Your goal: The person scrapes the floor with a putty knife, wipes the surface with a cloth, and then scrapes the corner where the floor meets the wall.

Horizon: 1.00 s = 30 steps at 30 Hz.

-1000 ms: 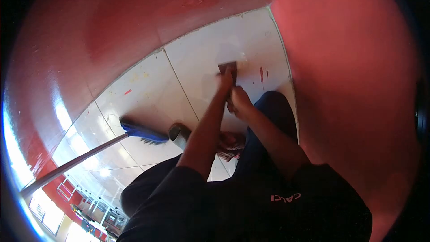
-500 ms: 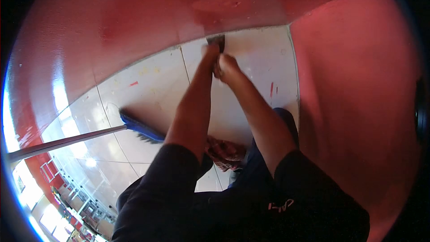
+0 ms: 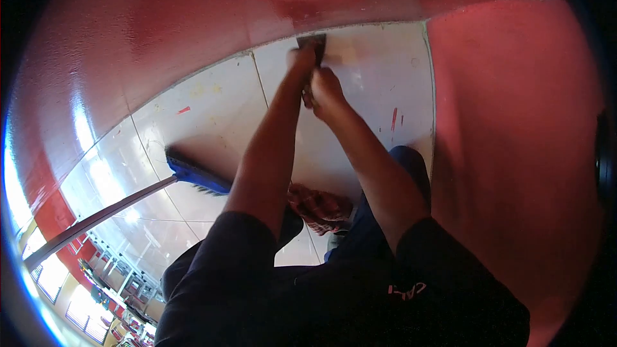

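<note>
A dark flat-bladed scraper (image 3: 313, 41) lies against the pale floor tiles, its wide edge at the foot of the red wall. My left hand (image 3: 302, 60) is closed on it close behind the blade. Just below, nearer to me, my right hand (image 3: 324, 92) is wrapped round the handle end, which the fingers mostly hide. Red streaks (image 3: 394, 119) mark the tile to the right of my hands, and a small red spot (image 3: 184, 110) shows to the left.
A blue broom (image 3: 196, 176) lies at the left, its long handle reaching the lower left. A checked reddish cloth (image 3: 318, 207) is on the floor near my legs. Red walls (image 3: 501, 122) rise ahead and at the right. Stacked furniture (image 3: 119, 276) stands at the lower left.
The view has shifted slightly, so the wall edge sits higher in the picture. Both hands still hold the scraper, and its blade remains at the wall's foot.
</note>
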Motion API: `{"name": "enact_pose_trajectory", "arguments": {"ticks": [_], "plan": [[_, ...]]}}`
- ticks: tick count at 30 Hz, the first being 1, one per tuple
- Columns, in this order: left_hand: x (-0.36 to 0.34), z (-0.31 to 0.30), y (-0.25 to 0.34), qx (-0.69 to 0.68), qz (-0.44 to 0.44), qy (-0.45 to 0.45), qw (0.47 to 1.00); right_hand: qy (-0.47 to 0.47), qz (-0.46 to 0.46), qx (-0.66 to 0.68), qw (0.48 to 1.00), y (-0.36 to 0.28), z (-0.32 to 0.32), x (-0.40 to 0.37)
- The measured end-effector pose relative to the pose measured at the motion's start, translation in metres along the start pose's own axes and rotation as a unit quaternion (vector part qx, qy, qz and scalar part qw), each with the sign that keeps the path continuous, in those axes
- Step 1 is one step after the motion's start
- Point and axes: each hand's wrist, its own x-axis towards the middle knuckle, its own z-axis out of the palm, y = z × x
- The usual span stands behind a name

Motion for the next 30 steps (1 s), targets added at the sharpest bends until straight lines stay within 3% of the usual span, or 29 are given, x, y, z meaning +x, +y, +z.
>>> {"name": "enact_pose_trajectory", "arguments": {"ticks": [2, 5, 6, 7, 9, 12, 15, 16, 17, 19, 20, 23, 24, 26, 28, 30], "plan": [[-0.010, -0.016, 0.032, -0.037, -0.097, -0.063, 0.993, 0.019, -0.011, -0.012, 1.000, -0.014, 0.009, 0.006], [0.000, 0.004, -0.012, -0.013, -0.037, 0.008, 0.999, 0.030, -0.027, -0.057, 0.998, 0.007, -0.005, 0.002], [-0.028, -0.003, -0.011, -0.002, -0.033, 0.022, 0.999, 0.016, -0.021, -0.057, 0.998, 0.013, -0.004, -0.015], [-0.009, 0.002, -0.043, -0.041, -0.020, -0.023, 0.999, 0.022, 0.010, -0.050, 0.998, 0.023, -0.005, -0.019], [-0.017, -0.008, -0.035, -0.047, 0.027, 0.041, 0.998, 0.004, -0.039, -0.041, 0.998, 0.031, 0.010, -0.012], [-0.031, -0.061, 0.030, -0.143, -0.135, -0.074, 0.978, -0.008, -0.007, 0.006, 1.000, 0.011, 0.047, 0.015], [0.030, -0.038, -0.054, 0.081, 0.038, 0.000, 0.996, -0.030, -0.030, -0.042, 0.998, 0.031, 0.038, 0.001], [0.035, -0.037, -0.068, 0.041, 0.070, 0.006, 0.997, -0.066, 0.039, -0.067, 0.995, 0.031, 0.026, -0.002], [0.038, -0.036, -0.081, 0.001, 0.101, 0.009, 0.995, -0.051, 0.010, -0.060, 0.997, 0.035, 0.034, 0.002], [0.012, -0.057, -0.038, -0.123, -0.040, -0.016, 0.991, -0.014, -0.043, -0.049, 0.998, 0.043, 0.052, 0.020], [0.008, -0.081, -0.011, -0.041, -0.077, -0.056, 0.995, -0.020, -0.030, -0.071, 0.997, 0.037, 0.065, 0.023], [0.014, -0.082, -0.045, 0.013, -0.008, 0.004, 1.000, 0.006, -0.033, -0.070, 0.997, 0.053, 0.070, 0.024], [0.011, -0.081, -0.053, 0.011, -0.009, 0.029, 0.999, -0.030, 0.009, -0.088, 0.996, 0.056, 0.065, 0.015], [0.030, -0.085, -0.062, 0.000, 0.039, 0.022, 0.999, -0.044, -0.020, -0.112, 0.993, 0.053, 0.073, 0.017], [0.010, -0.106, -0.029, -0.007, -0.051, -0.006, 0.999, -0.021, -0.021, -0.111, 0.993, 0.055, 0.087, 0.029], [0.026, -0.104, -0.046, -0.023, -0.018, 0.010, 1.000, -0.003, -0.014, -0.082, 0.997, 0.051, 0.094, 0.018]]}}
